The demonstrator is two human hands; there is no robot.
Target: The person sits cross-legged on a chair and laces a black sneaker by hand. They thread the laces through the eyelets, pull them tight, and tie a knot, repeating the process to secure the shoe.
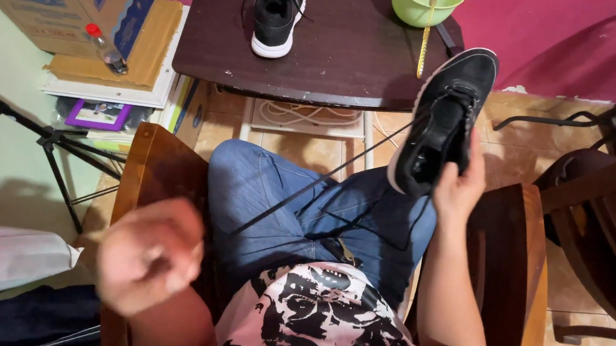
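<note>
- Closest to the lens was the left hand [147, 263], blurred, curled into a loose fist low on the near left. It seemed to be pinching the end of the black shoelace [307, 188], but with the blur I couldn't tell for sure whether it was really clamped on it.
- That lace ran taut and thin from the fist up across the blue jeans [285, 193] to the shoe; a slack loop of it lay on the right thigh.
- Right hand [460, 186] was clamped around the heel end of a black sneaker [445, 121], held up over the right knee, toe pointing far. Knit-looking upper, white rubber sole edge, opening facing the camera.
- My read: this was mid-lacing, with the lace being drawn through the eyelets. The next move would call for a steady grip on the shoe and a clean pull so the lace doesn't snag.
- Matching sneaker [277, 14] sat on the dark, smooth wooden table [343, 61] on the far side, next to a round green plastic bowl [427, 3] with a yellow tape measure [425, 45] hanging out of it.
- Cardboard box [62, 1] and a small clear bottle with a red cap [105, 48] were far left; glossy wooden chair arms [505, 263] on both sides of the lap.
</note>
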